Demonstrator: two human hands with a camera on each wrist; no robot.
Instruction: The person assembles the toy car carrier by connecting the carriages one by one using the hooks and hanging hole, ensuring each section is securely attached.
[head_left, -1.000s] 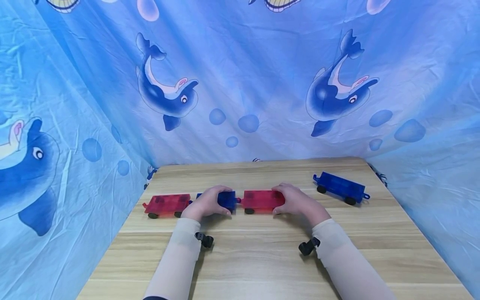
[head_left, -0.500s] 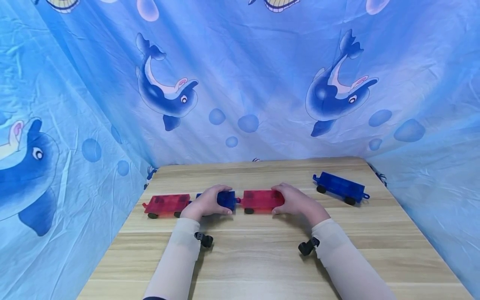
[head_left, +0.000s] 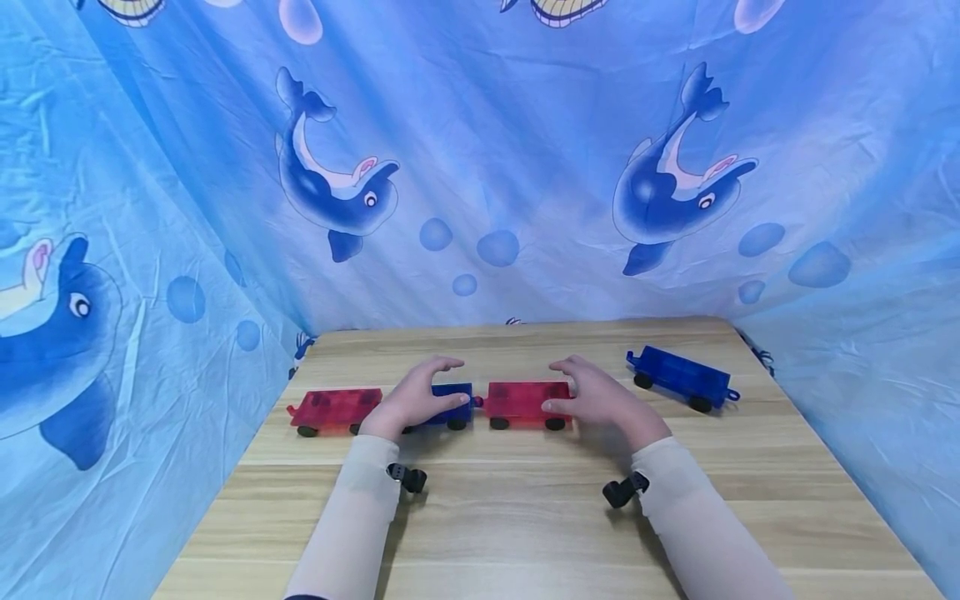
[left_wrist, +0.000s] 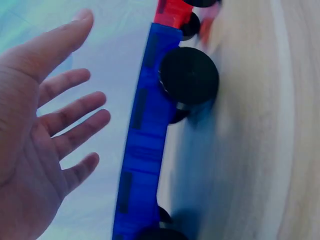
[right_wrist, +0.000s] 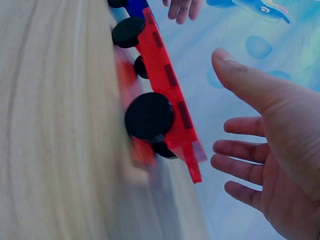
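Observation:
Three toy train cars stand in a row on the table. In the head view a red car (head_left: 335, 410) is at the left end, a blue car (head_left: 452, 407) in the middle and another red car (head_left: 527, 403) on the right. The last two meet at a small coupling. My left hand (head_left: 416, 400) hovers over the blue car with fingers spread, hiding part of it; the left wrist view shows a gap between palm and blue car (left_wrist: 142, 140). Beside the right red car (right_wrist: 167, 80), my right hand (head_left: 603, 398) is likewise spread and apart from it in the right wrist view.
A second blue car (head_left: 682, 374) stands alone at an angle near the back right of the wooden table (head_left: 510, 517). Behind the table and at both sides hangs a blue dolphin-print curtain (head_left: 495, 150).
Both hands have let go of their cars, lifting and spreading their fingers. More of the middle blue car and its wheels shows now. The cars stand about where they were.

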